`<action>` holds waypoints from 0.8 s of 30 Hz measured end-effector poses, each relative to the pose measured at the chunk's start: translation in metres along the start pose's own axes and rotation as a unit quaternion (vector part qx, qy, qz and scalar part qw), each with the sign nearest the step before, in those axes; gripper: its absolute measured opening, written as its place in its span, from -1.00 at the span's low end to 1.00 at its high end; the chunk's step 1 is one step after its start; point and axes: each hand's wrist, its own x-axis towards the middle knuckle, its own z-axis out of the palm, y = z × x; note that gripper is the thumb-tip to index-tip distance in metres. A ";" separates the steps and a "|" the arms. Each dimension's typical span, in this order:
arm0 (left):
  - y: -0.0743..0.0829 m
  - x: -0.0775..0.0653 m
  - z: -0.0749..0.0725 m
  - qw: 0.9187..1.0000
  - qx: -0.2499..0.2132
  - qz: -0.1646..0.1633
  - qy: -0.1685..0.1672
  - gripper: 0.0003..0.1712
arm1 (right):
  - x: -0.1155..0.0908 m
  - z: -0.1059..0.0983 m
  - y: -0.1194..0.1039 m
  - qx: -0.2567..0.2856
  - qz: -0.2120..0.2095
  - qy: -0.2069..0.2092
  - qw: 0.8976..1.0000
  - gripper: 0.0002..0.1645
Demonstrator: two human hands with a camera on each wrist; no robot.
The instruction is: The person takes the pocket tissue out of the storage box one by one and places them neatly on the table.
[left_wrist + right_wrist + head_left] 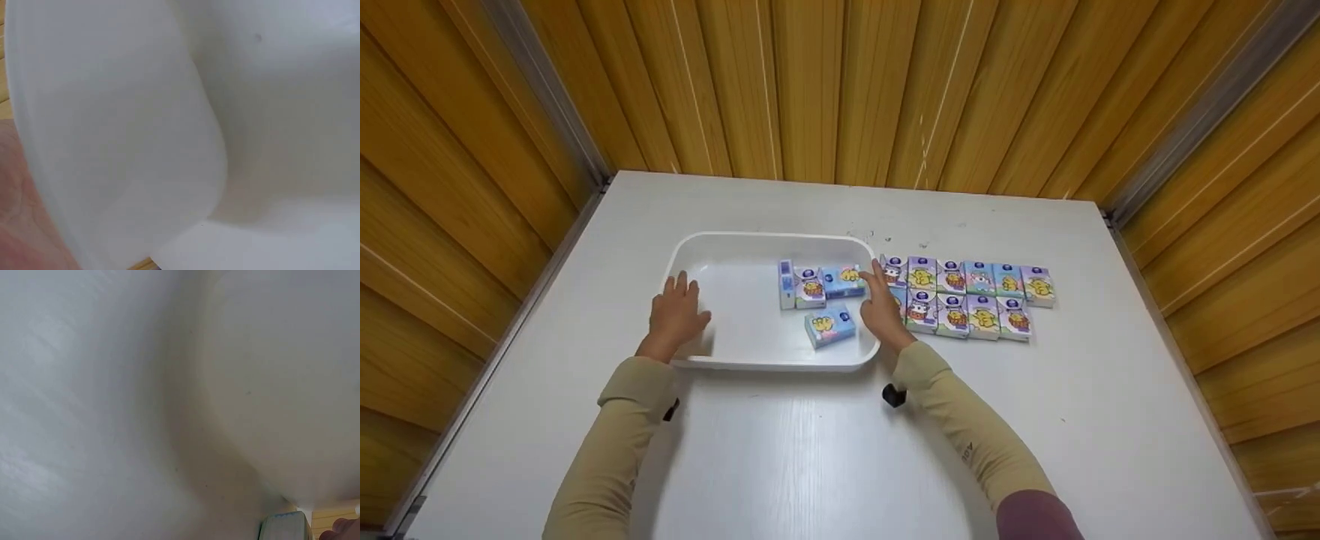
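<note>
At left of centre of the frame, on white tabletop (810, 450): one white tray (765, 367), rectangular, corners rounded. In the tray's right half: four boxes (810, 289), purple and blue; three abutting, leftmost upright on edge; one apart, nearer the frame's bottom. At left wall: left hand (675, 315), grip spread, thumb apart. At right wall: right hand (883, 309), grip spread, fingers near the blue box; firmness of contact impossible to tell. Right of centre: further boxes (983, 316) in two rows, lower row partly hidden.
</note>
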 end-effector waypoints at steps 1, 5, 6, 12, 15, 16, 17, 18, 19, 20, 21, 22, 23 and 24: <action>-0.003 0.000 0.001 1.000 -0.001 -0.007 0.001 -0.24 | 0.000 0.000 0.000 -0.002 0.000 0.001 1.000 -0.34; -0.014 0.002 0.004 1.000 -0.019 -0.019 0.006 -0.21 | 0.000 0.000 -0.001 -0.003 0.002 0.002 1.000 -0.33; -0.015 0.002 0.005 0.999 -0.023 -0.020 0.010 -0.21 | 0.000 0.000 -0.001 -0.004 0.002 0.002 1.000 -0.33; -0.024 0.002 0.011 0.999 -0.026 -0.013 0.037 -0.24 | 0.000 -0.001 -0.001 0.000 0.002 0.002 1.000 -0.33; -0.029 0.003 0.014 0.998 -0.020 0.003 0.056 -0.28 | 0.000 -0.001 -0.001 0.000 0.004 0.001 1.000 -0.32; -0.030 0.002 0.015 0.998 -0.020 0.006 0.059 -0.28 | -0.001 -0.001 -0.002 -0.001 0.003 0.002 1.000 -0.32; -0.031 0.002 0.016 0.998 -0.020 0.008 0.062 -0.29 | -0.001 -0.001 -0.002 -0.002 0.002 0.003 1.000 -0.32; -0.032 0.002 0.016 0.998 -0.019 0.010 0.064 -0.30 | 0.000 -0.001 -0.002 -0.004 0.000 0.003 1.000 -0.32; -0.032 0.002 0.017 0.998 -0.018 0.010 0.065 -0.30 | 0.000 -0.001 -0.002 -0.008 -0.002 0.005 1.000 -0.32; -0.033 0.001 0.017 0.998 -0.017 0.010 0.066 -0.31 | 0.000 -0.001 -0.002 -0.012 -0.005 0.008 1.000 -0.33; -0.033 0.001 0.017 0.997 -0.017 0.010 0.068 -0.31 | 0.000 -0.001 -0.002 -0.018 -0.008 0.011 1.000 -0.33; -0.033 0.001 0.018 0.997 -0.017 0.009 0.070 -0.32 | 0.000 -0.001 -0.002 -0.023 -0.010 0.014 1.000 -0.33; -0.033 0.000 0.018 0.997 -0.016 0.009 0.075 -0.32 | 0.000 -0.001 -0.001 -0.030 -0.013 0.017 0.999 -0.34; -0.033 0.000 0.018 0.997 -0.015 0.009 0.080 -0.33 | 0.000 -0.001 -0.002 -0.040 -0.017 0.021 0.999 -0.35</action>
